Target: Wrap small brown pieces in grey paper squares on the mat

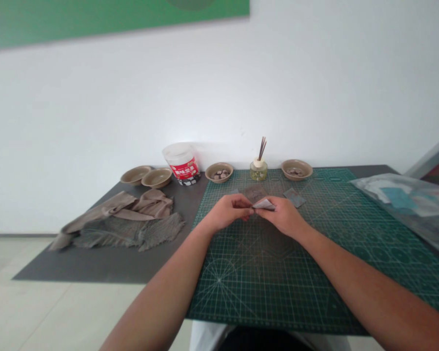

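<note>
Over the cutting mat, my right hand grips a small pale packet that looks like thin plastic or paper. The fingers of my left hand are pinched together at the packet's left end, and the fingertips of both hands nearly meet there. What lies inside the packet cannot be made out. Just beyond my hands, small clear plastic bags lie flat on the green cutting mat.
Along the wall stand a bowl of small brownish pieces, a reed diffuser, a second such bowl, a plastic tub and two more bowls. Crumpled cloths lie left; a large clear bag lies right.
</note>
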`<action>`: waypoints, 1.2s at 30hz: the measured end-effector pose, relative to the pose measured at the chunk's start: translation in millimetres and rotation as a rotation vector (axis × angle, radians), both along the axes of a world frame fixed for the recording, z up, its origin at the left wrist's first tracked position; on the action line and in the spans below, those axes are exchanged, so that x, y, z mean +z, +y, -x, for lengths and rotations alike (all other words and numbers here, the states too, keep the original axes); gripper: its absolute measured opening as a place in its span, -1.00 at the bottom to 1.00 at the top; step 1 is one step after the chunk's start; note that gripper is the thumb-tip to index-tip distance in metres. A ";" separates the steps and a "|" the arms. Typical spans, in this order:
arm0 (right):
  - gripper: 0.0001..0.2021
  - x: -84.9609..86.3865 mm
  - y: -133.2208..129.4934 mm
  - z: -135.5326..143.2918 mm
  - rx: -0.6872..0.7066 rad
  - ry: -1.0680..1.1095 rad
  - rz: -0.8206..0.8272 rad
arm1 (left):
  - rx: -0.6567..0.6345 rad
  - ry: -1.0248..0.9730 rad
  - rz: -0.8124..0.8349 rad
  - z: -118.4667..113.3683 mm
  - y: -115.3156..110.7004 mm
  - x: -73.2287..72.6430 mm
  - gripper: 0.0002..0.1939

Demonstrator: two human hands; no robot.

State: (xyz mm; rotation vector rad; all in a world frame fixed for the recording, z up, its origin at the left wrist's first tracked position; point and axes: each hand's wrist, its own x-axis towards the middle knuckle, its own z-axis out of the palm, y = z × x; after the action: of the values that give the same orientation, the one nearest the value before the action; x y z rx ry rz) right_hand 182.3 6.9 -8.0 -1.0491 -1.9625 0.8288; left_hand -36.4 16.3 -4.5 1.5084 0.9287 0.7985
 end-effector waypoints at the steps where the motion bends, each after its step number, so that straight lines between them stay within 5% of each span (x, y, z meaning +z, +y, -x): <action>1: -0.89 -0.5 -0.1 0.5 0.000 -0.008 0.001 | -0.001 0.000 0.002 0.1 0.0 0.0 -0.71; 14: -0.87 2.9 -2.6 -0.9 -0.089 -0.063 0.004 | 0.009 0.011 0.001 -2.5 -2.6 5.1 -0.73; 36: -0.90 1.2 -3.6 1.3 0.023 -0.013 -0.048 | 0.015 0.017 0.044 -0.9 -2.1 3.4 -0.70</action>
State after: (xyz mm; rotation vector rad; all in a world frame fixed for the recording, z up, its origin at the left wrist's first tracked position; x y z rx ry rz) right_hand 181.0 3.3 -6.8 -1.0081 -1.9988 0.7857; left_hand -35.6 14.2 -1.0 1.4738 0.9653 0.7722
